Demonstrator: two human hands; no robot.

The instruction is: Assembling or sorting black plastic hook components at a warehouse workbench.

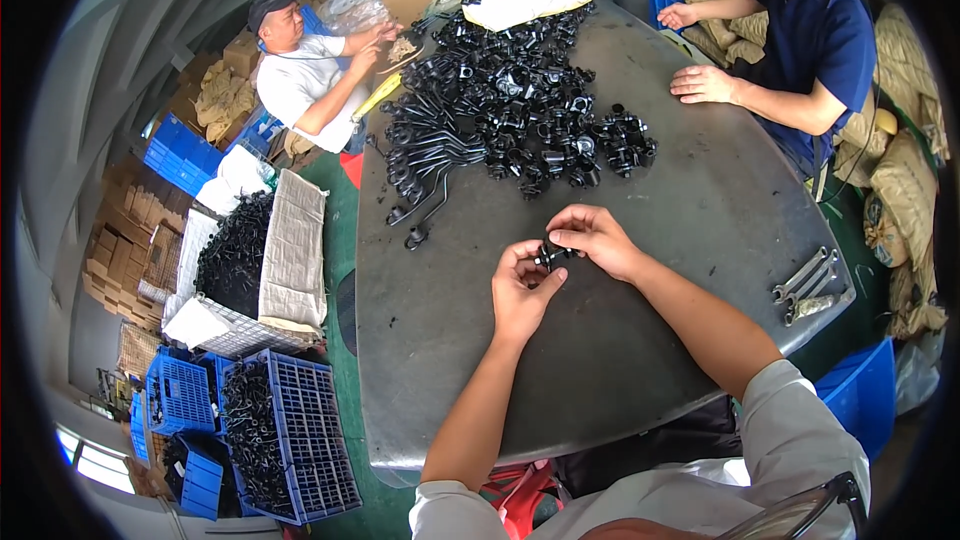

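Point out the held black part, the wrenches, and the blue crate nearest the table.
Black part (547, 255): head view, on its visible middle.
Wrenches (802, 273): head view, on one wrench's shaft.
Blue crate (314, 437): head view, on its latticed side.

White rectangular window (106, 467) is glaring lower L; dk-grey metal surface (660, 360) is shining softly; edges are bending, corners blackening.

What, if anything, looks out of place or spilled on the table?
Nothing looks clearly wrong. Slightly odd: one bent black rod juts from the heap toward the near left, while most others lie bunched together.
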